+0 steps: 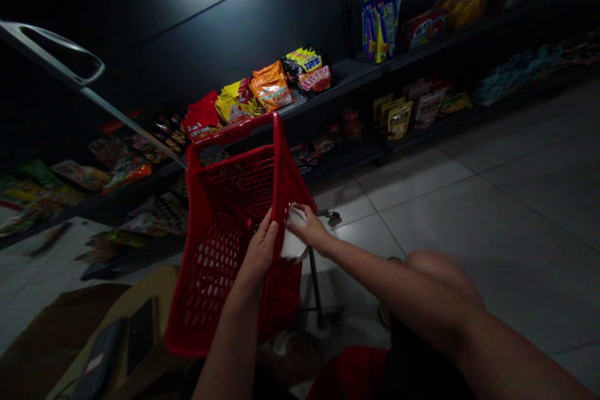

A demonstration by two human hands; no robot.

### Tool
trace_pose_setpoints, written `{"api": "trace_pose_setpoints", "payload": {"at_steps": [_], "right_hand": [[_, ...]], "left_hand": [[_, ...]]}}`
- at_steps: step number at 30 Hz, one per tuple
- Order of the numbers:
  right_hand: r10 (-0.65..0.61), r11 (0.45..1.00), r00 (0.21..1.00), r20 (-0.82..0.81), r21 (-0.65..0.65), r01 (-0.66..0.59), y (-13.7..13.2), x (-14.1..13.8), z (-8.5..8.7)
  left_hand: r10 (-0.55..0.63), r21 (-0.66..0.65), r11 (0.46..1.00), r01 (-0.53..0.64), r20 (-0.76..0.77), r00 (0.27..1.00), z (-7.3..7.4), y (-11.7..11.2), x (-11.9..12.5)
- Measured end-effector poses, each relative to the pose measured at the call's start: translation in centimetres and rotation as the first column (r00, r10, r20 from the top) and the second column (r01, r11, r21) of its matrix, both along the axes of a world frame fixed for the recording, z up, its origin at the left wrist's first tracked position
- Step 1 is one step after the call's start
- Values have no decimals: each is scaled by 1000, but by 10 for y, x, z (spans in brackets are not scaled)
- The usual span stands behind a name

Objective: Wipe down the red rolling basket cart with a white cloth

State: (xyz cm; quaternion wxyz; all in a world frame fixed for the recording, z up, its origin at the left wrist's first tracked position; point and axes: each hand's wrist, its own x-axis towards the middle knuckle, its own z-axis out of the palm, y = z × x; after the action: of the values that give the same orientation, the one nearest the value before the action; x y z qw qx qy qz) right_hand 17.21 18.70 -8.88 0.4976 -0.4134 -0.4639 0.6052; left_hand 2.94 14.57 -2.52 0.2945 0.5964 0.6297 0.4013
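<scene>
One white cloth is gripped by the right hand against the outer side of one red cart. The left hand is laid at its rim; whether that grip is closed cannot be told. Two dark devices are seen left of the cart; beyond it, at least four snack piles are shelved.

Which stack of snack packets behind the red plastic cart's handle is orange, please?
The glossy orange stack, between the yellow stack and black-and-yellow stack; the red stack is farther left.
</scene>
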Motion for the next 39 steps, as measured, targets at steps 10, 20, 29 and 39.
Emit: {"api": "trace_pose_setpoints", "payload": {"at_steps": [10, 20, 29, 39], "right_hand": [[148, 920, 977, 155, 341, -193, -45, 7, 2], [219, 912, 960, 176, 314, -265, -88, -5, 3], [163, 939, 946, 279, 249, -236, -45, 4, 9], [531, 427, 581, 617, 398, -812, -103, 25, 14]], "left_hand": [[-29, -8, 1000, 29, -19, 999, 1, 3, -2], [-36, -25, 999, 36, 1, 999, -1, 8, -3], [-44, -5, 999, 44, -43, 998, -1, 11, -3], [-53, 18, 998, 53, 5, 999, 1, 9, -2]]}}
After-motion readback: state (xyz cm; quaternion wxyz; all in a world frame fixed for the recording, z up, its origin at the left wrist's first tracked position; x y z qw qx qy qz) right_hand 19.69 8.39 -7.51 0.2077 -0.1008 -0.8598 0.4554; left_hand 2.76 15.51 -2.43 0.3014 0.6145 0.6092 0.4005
